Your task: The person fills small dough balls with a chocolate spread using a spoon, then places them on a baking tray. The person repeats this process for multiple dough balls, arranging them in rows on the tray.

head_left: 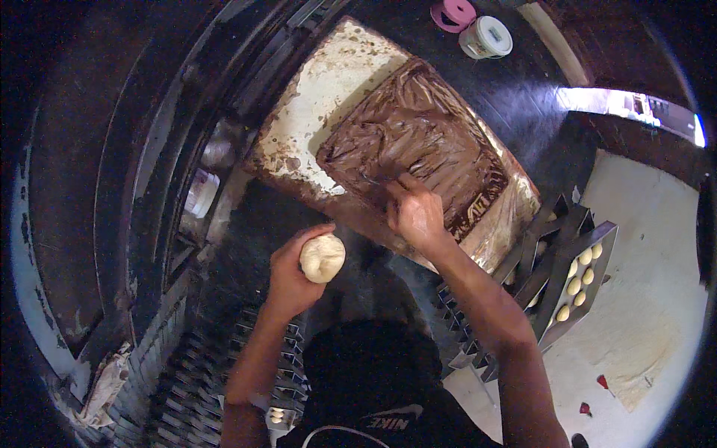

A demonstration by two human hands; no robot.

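My left hand point(293, 270) is wrapped round a pale ball of dough point(323, 258), which has a dimple in its face. The dough is held up in front of me, short of the table. My right hand point(417, 216) is over the near edge of a broad slab of glossy brown paste point(418, 153). Its fingers are bent and closed at the paste, with the tips partly hidden in it. Under the slab is clear plastic sheeting point(502, 231) with printing on it, spread over a worn, pale tabletop point(314, 104).
At my right are stacked dark trays; the top tray point(581, 284) holds several pale dough pieces. More dough pieces point(277, 415) sit low by my left forearm. A lidded white bucket point(487, 37) and a pink round item point(453, 13) are beyond the table. Dark metal framing point(149, 149) is on the left.
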